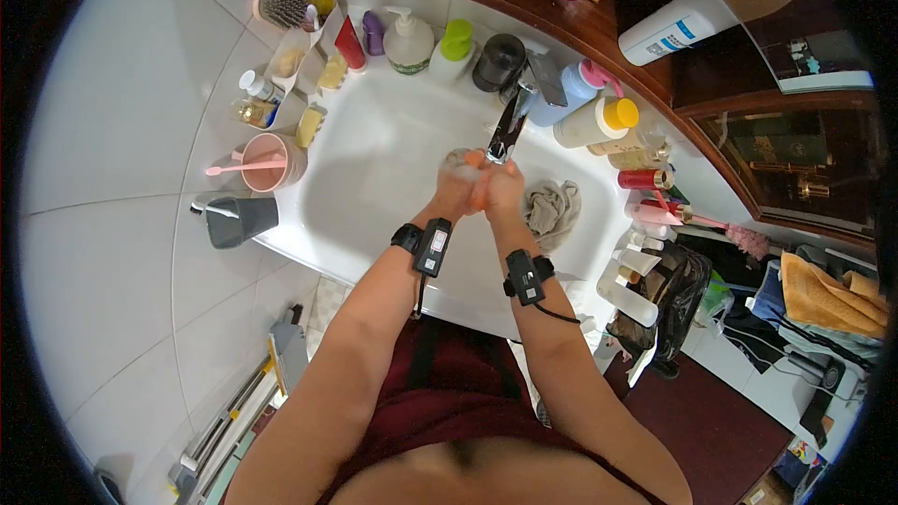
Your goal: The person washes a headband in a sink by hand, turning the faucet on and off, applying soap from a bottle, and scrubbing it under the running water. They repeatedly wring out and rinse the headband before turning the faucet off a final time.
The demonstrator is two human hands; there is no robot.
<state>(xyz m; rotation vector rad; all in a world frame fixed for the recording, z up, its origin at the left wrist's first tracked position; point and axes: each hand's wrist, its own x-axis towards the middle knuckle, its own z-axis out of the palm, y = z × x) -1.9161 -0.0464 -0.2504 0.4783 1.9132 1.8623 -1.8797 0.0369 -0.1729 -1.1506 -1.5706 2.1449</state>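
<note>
In the head view, my left hand [454,193] and my right hand [506,187] meet under the metal tap [508,126], over the white sink [351,168]. Their fingers are curled in and pressed together, with whitish foam or water about them. An orange-pink patch shows between the hands; whether it is fingers or a small held thing I cannot make out. A crumpled grey-beige cloth [552,212] lies in the basin just right of my right hand. Each wrist wears a strap with a small black box.
Left of the sink stand a pink cup [274,162], a grey cup [240,222] and yellowish soap bars. A pump bottle [409,42] and several other bottles line the back and right rim. A wooden shelf [645,65] overhangs the back right.
</note>
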